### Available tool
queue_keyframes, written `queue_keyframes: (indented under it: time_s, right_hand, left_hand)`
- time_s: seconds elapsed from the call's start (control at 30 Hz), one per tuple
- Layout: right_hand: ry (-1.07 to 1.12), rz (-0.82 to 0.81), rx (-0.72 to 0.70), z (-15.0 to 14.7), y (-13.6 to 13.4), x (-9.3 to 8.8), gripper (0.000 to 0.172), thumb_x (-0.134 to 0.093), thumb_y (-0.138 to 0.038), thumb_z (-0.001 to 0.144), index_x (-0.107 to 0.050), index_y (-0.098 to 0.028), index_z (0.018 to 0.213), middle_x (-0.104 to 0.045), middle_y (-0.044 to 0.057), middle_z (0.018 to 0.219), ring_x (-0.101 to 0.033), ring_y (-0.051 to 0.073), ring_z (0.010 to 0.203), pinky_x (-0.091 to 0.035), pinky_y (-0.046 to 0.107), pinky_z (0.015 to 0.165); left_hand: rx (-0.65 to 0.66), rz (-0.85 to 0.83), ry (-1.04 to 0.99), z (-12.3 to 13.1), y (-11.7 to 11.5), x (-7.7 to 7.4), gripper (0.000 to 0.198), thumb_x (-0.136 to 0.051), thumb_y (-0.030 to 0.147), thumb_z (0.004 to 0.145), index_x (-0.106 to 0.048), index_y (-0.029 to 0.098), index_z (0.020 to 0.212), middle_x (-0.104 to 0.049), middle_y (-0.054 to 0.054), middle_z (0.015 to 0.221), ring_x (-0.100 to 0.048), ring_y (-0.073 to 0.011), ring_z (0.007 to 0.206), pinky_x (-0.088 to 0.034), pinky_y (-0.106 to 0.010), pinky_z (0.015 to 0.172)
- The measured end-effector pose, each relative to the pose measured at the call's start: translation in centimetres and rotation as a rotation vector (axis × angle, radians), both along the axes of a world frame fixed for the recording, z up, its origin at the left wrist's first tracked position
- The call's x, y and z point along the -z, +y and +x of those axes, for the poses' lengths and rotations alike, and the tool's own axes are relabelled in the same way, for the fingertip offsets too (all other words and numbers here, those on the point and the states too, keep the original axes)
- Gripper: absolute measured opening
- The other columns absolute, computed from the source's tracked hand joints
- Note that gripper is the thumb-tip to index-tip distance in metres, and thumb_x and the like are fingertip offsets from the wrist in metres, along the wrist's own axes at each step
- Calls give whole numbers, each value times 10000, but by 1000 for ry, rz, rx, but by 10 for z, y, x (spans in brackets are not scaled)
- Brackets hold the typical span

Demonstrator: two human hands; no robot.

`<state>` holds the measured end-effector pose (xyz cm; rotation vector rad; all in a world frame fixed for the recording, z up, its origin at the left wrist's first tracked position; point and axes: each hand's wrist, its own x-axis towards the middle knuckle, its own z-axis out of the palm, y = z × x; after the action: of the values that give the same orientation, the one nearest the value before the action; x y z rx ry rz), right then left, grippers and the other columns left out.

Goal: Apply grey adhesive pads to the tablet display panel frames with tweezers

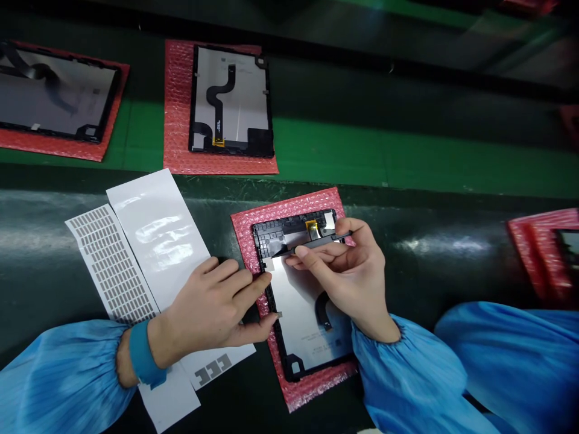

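A tablet display panel (pixel 301 301) lies back-up on a pink bubble-wrap pad (pixel 312 389) in front of me. My right hand (pixel 348 271) is closed on a thin black tool (pixel 316 242), whose tip rests on the panel's upper left area near a small grey strip. My left hand (pixel 217 307) rests on the panel's left edge, index finger and thumb stretched against the frame, holding nothing. Both arms wear blue sleeves, with a blue wristband on the left wrist.
Two sticker backing sheets (pixel 154 241) lie left of the pad, under my left hand. On the green conveyor strip behind lie two more panels (pixel 230 99) (pixel 54 90) on pink pads. Another pink pad (pixel 543 253) shows at the right edge.
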<state>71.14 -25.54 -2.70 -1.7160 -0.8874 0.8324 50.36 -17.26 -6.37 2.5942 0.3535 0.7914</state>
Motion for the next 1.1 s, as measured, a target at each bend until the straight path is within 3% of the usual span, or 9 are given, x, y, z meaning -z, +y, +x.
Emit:
queue_keyframes:
  time_s: [0.4,0.57,0.7,0.87,1.1]
  right_hand:
    - [32,60,-29,3,-1,4,510,-850,-316,861,-367,-285,1019,-780,-14,712,-781,198,646,-647,226,652]
    - [30,54,-21,2,0,3,523,-856,-345,856,-362,-285,1021,-781,-11,714,-782,208,646,-651,236,650]
    - [21,67,-22,1,1,0,513,-849,-331,860,-365,-283,1023,-777,-16,703,-780,209,636,-656,238,641]
    - [13,79,-26,0,1,-1,499,-838,-302,865,-362,-284,1014,-775,-18,701,-778,209,629,-660,244,637]
    - [-15,105,-28,0,0,4,489,-836,-290,862,-382,-285,1042,-778,-23,721,-785,218,662,-670,264,648]
  left_hand:
    - [-56,25,15,1,0,-3,424,-631,494,911,-743,149,1132,-654,-28,803,-503,-201,747,-322,-356,656]
    - [-91,108,84,-1,1,-4,531,-581,552,931,-705,171,1279,-731,-71,1140,-569,-257,943,-357,-401,737]
    - [-72,152,161,-2,1,-6,598,-494,596,970,-653,175,1363,-596,-38,1476,-564,-282,1203,-374,-449,835]
    - [-53,161,206,-2,0,-5,677,-407,658,986,-626,165,1395,-538,-37,1532,-519,-295,1319,-366,-483,894]
    - [-79,137,234,-1,-5,-5,679,-393,662,983,-646,166,1370,-539,-32,1529,-548,-303,1237,-366,-492,861]
